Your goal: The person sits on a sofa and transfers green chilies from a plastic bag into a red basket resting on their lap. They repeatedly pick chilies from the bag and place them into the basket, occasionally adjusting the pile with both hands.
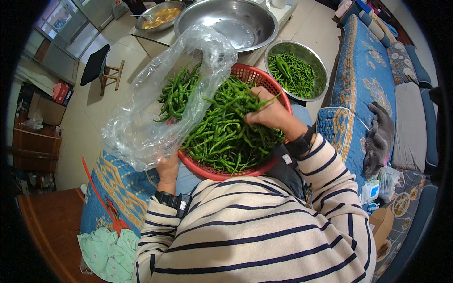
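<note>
On my lap rests a red plastic colander basket (260, 73), heaped with long green chili peppers (219, 131). My right hand (267, 109) is in the heap at the basket's right side, its fingers closed around some of the peppers. A clear plastic bag (138, 123) stands with its mouth wide, partly over the basket's left side. More green chili peppers (180, 88) show inside the bag. At the bag's near lower edge, my left hand (168, 168) grips the plastic; its fingertips are partly hidden by the bag and the basket rim.
Beyond the basket a large steel basin (226, 24) and a steel bowl of soup-like food (159, 19) stand on a table. A steel bowl of green peppers (295, 70) sits at right. A grey cat (380, 141) lies on the sofa (368, 63). A folding stool (101, 69) stands left.
</note>
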Tool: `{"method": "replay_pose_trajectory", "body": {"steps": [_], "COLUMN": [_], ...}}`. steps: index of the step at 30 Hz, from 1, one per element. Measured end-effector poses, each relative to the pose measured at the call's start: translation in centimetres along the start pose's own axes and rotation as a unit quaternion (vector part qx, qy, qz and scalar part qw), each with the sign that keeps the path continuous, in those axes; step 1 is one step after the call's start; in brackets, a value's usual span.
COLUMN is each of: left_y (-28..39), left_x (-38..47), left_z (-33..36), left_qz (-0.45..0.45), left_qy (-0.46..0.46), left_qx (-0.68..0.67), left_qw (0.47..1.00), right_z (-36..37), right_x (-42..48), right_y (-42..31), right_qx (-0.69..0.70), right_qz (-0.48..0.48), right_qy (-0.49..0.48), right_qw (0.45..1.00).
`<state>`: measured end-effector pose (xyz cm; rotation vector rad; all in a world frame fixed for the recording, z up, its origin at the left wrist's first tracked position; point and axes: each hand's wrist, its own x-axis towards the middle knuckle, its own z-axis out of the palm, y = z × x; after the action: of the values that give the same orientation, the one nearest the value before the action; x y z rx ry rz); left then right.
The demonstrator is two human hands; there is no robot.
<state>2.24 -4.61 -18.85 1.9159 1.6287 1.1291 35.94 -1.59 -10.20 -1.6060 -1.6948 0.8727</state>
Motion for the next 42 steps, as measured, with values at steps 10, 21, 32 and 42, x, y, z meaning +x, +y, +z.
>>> {"method": "replay_pose_trajectory", "body": {"steps": [10, 21, 32, 42], "left_y": [-0.4, -0.6, -0.3, -0.3], "left_x": [0.1, 0.0, 0.1, 0.4], "left_z": [-0.1, 0.2, 0.3, -0.4], "left_qz": [0.118, 0.083, 0.053, 0.250], "left_qy": [-0.003, 0.002, 0.007, 0.025], "left_qx": [0.121, 0.088, 0.025, 0.296], "left_qw": [0.986, 0.993, 0.998, 0.922], "right_z": [-2.5, -1.8, -0.1, 2.9], "right_x": [0.8, -2.5, -3.6, 0.9], "right_y": [1.4, 2.1, -2.4, -2.9], "right_qx": [0.072, -0.023, -0.228, -0.356], "right_qz": [0.071, 0.031, -0.172, -0.224], "right_qy": [-0.081, 0.011, 0.165, 0.033], "right_qw": [0.992, 0.999, 0.944, 0.907]}}
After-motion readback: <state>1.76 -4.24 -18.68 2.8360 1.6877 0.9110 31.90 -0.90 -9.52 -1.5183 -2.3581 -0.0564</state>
